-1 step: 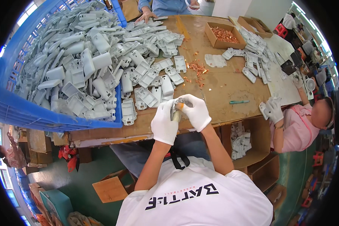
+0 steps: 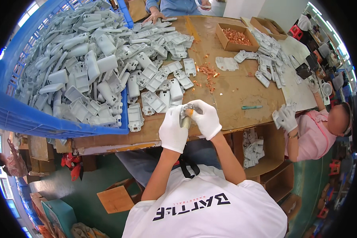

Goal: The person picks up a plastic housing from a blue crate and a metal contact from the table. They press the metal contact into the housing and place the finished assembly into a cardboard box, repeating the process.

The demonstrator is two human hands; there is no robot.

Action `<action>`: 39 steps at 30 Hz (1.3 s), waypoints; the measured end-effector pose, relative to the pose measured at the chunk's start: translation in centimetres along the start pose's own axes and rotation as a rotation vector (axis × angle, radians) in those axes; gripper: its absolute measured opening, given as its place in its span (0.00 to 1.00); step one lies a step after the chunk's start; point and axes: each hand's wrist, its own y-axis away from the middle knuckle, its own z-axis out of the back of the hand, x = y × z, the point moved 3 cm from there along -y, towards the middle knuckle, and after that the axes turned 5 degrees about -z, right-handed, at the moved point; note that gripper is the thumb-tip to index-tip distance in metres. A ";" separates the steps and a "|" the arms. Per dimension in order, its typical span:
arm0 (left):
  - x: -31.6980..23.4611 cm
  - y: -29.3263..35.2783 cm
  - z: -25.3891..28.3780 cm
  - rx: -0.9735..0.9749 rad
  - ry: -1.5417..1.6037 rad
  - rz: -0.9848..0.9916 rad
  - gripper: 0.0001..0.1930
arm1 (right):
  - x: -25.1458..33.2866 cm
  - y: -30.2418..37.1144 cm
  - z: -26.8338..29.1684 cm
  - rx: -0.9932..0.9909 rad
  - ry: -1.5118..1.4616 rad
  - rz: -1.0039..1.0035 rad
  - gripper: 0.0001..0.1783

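White-gloved, the left grip (image 2: pixel 173 131) and the right grip (image 2: pixel 206 119) both clasp a grey part (image 2: pixel 183 114) at the frame's centre, its handling apparently unfinished. Grey casings (image 2: pixel 92 65) overflow the blue crate (image 2: pixel 59 125) at upper left onto the counter (image 2: pixel 230 95), seemingly most of the work left; a smaller batch (image 2: pixel 267 62) lies upper right, another in a carton (image 2: pixel 277 146) right of centre

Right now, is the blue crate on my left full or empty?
Full: light grey parts are heaped inside the blue crate, and more lie on the table beside it.
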 end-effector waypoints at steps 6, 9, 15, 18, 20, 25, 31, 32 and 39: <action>1.7 0.1 0.9 0.233 0.281 0.029 0.25 | 0.6 1.5 -0.5 -0.247 0.226 0.280 0.10; 1.4 -0.1 1.5 0.256 0.238 0.023 0.22 | 0.7 1.8 -0.6 -0.217 0.208 0.219 0.09; 1.3 0.4 1.0 0.246 0.254 0.089 0.20 | 0.7 1.7 -0.5 -0.225 0.263 0.254 0.07; 1.6 0.2 0.8 0.250 0.269 0.107 0.19 | 0.6 1.6 -0.3 -0.199 0.301 0.243 0.09; 1.9 0.0 1.0 0.282 0.328 0.144 0.16 | 0.4 1.8 -0.6 -0.197 0.305 0.262 0.10; 1.8 -0.4 0.9 0.147 0.277 0.072 0.14 | 1.1 2.2 -0.8 -0.178 0.379 0.358 0.15; 2.9 -0.2 0.6 0.031 0.218 0.100 0.11 | 1.5 2.5 -1.6 -0.012 0.354 0.304 0.24; 3.1 -0.2 0.6 0.018 0.240 0.086 0.09 | 1.5 2.6 -1.6 -0.038 0.378 0.323 0.24; 2.9 -0.6 0.0 0.066 0.279 0.142 0.06 | 1.4 3.1 -1.9 -0.173 0.450 0.400 0.26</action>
